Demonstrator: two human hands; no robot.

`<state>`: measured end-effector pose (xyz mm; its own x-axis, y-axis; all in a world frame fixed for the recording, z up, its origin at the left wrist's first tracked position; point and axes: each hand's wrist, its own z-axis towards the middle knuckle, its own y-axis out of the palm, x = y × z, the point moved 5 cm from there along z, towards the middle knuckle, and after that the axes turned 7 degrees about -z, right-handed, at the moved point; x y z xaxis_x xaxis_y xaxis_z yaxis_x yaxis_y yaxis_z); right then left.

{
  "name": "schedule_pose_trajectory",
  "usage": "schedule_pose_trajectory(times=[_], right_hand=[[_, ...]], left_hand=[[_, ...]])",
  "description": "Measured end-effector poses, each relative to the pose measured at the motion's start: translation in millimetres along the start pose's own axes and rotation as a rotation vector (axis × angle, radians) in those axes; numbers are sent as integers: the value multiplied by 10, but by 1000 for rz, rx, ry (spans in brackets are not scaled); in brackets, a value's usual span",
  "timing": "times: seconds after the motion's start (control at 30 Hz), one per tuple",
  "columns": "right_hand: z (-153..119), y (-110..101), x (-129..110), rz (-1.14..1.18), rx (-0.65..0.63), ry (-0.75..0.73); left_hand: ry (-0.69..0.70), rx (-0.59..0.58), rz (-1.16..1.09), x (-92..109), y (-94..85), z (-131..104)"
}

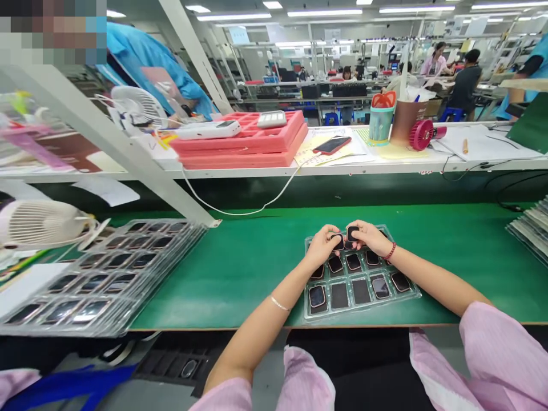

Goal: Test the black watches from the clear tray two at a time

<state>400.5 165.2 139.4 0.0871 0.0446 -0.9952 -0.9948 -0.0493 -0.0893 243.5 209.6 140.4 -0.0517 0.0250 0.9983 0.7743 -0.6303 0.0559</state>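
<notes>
A clear plastic tray (411, 294) lies on the green bench in front of me, with several small dark square parts in its pockets. My left hand (322, 245) holds one small dark square part (338, 240) over the tray's far edge. My right hand (369, 237) holds another dark square part (352, 233) right beside it. The two hands nearly touch. Two pockets in the tray's near row look vacant.
A stack of clear trays (103, 279) filled with dark parts sits at the left, a white fan (38, 224) beside it. On the shelf behind stand pink foam trays (248, 142), a phone (331, 145), cups and a pink fan (422, 135). Another tray stack (531, 228) lies at the right.
</notes>
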Motion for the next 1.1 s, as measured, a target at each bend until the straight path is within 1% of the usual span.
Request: schedule_pose_trajectory(times=[0.07, 0.13, 0.23, 0.33, 0.47, 0.6, 0.7, 0.77, 0.93, 1.03, 1.1], right_hand=[[80, -23, 68, 9, 28, -19], [80, -45, 143, 16, 47, -24], [26, -78, 238, 4, 62, -11], [6, -95, 291, -17, 68, 4], [24, -104, 286, -79, 70, -25], [23, -93, 289, -108, 38, -5], [23, -96, 287, -117, 56, -16], [30, -100, 293, -68, 57, -1], [31, -130, 312, 153, 23, 78], [16, -155, 321, 191, 19, 83], [13, -169, 336, 168, 23, 74]], left_hand=[[-88, 25, -71, -88, -54, 128], [-120, 31, -96, -163, -99, 158], [-88, 34, -131, -216, -119, 117], [-59, 31, -146, -242, -97, 94], [10, -6, -137, -254, -67, 110], [21, -27, -114, -294, -68, 102], [27, -16, -115, -312, -94, 95], [2, -8, -112, -318, -118, 93], [-46, 24, -161, -297, -166, 86], [-47, 23, -186, -300, -165, 88], [-34, 2, -195, -309, -161, 98]])
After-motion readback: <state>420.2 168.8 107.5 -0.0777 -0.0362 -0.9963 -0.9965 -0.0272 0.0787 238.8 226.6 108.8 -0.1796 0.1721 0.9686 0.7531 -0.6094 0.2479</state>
